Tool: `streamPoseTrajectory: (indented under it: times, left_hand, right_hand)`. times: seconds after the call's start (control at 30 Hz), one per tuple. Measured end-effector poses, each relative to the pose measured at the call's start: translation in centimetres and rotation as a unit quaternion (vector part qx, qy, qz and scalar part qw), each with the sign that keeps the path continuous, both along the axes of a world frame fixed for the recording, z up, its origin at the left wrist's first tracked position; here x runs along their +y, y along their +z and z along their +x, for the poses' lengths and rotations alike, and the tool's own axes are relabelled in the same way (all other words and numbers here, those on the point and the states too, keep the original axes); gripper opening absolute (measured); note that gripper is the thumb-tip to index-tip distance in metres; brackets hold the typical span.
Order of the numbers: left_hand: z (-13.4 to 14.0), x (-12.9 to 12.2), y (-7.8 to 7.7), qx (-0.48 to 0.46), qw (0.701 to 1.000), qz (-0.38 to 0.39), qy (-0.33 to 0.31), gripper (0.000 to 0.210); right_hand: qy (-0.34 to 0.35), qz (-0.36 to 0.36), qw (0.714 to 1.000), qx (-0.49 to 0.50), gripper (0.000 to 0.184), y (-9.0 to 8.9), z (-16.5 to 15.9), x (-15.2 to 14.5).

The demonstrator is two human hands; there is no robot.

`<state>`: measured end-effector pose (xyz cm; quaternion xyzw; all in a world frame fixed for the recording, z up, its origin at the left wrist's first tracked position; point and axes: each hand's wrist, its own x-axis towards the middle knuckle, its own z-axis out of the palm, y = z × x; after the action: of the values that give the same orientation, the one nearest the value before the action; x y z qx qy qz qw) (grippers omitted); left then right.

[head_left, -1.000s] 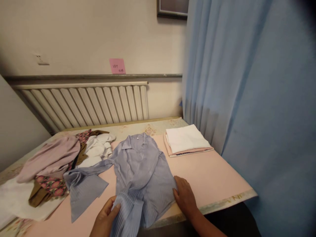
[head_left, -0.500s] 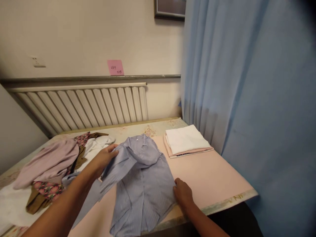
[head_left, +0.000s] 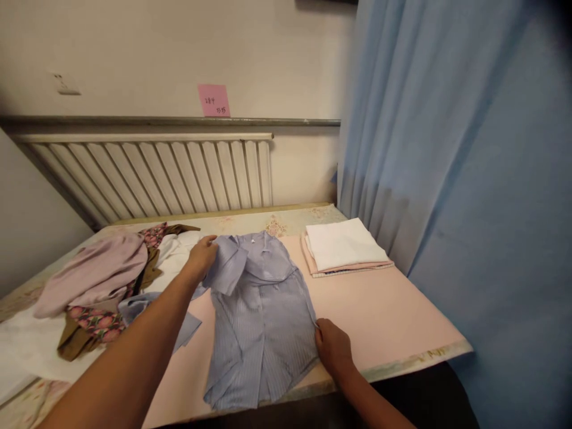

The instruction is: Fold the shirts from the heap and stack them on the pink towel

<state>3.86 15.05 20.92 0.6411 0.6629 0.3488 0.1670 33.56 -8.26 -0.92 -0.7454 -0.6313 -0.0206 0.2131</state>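
A blue striped shirt (head_left: 263, 322) lies spread on the pink cloth (head_left: 384, 316) in the middle of the table, collar toward the wall and hem near the front edge. My left hand (head_left: 203, 257) is closed on the shirt's upper left part, by the shoulder, where the fabric folds over itself. My right hand (head_left: 333, 345) pinches the shirt's right side edge, low down toward the hem. One blue sleeve stretches out to the left, partly hidden behind my left forearm.
To the left lies a heap of loose clothes (head_left: 98, 268), mauve, white, brown and floral. A folded stack (head_left: 346, 244) with white cloth on top sits at the right rear. A blue curtain (head_left: 447, 149) hangs along the right side; a radiator (head_left: 170, 179) stands behind the table.
My left hand has moved the shirt's upper left part toward the wall, and the lifted fabric now lies flatter. My right hand keeps its grip on the side edge. The view has tilted down slightly.
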Motion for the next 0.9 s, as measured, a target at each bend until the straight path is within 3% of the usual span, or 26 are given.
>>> streamPoseTrajectory:
  times: [0.1, 0.17, 0.37, 0.43, 0.53, 0.6, 0.73, 0.8, 0.9]
  left_hand:
    - [-0.4, -2.0, -4.4, 0.051, 0.998, -0.032, 0.015, 0.048]
    - [-0.2, -4.6, -7.2, 0.077, 0.996, -0.042, -0.017, 0.042]
    - [0.5, -16.2, -13.8, 0.099, 0.975, -0.053, -0.193, 0.016]
    - [-0.1, -19.9, -15.5, 0.097, 0.958, -0.002, -0.27, 0.019]
    - [-1.5, -23.7, -17.9, 0.126, 0.938, 0.052, -0.32, 0.031]
    - [-2.1, -25.0, -19.2, 0.172, 0.922, 0.087, -0.336, 0.043]
    - [-2.0, -25.9, -19.9, 0.246, 0.897, 0.126, -0.345, 0.048]
    - [-1.6, -26.0, -19.6, 0.259, 0.896, 0.121, -0.341, 0.042]
    - [-0.9, -26.1, -18.9, 0.243, 0.901, 0.098, -0.346, 0.027]
  right_hand:
    - [0.015, 0.025, 1.0, -0.006, 0.016, -0.5, 0.1, -0.2]
    - [0.014, 0.031, 0.999, -0.001, 0.016, -0.6, 0.1, -0.3]
    - [0.011, 0.069, 0.997, 0.046, 0.02, -0.5, 0.3, -0.5]
    - [0.004, 0.106, 0.992, 0.064, 0.022, -0.1, 0.2, -0.7]
    - [0.034, 0.169, 0.982, 0.082, 0.024, 1.0, -1.0, -1.5]
    - [0.128, 0.167, 0.973, 0.091, 0.023, 1.9, -2.5, -2.3]
    - [0.354, 0.062, 0.931, 0.068, 0.024, 3.2, -5.3, -4.0]
    - [0.399, 0.025, 0.915, 0.044, 0.035, 3.2, -6.0, -4.6]
    - [0.411, -0.007, 0.911, 0.018, 0.041, 2.8, -6.2, -5.2]
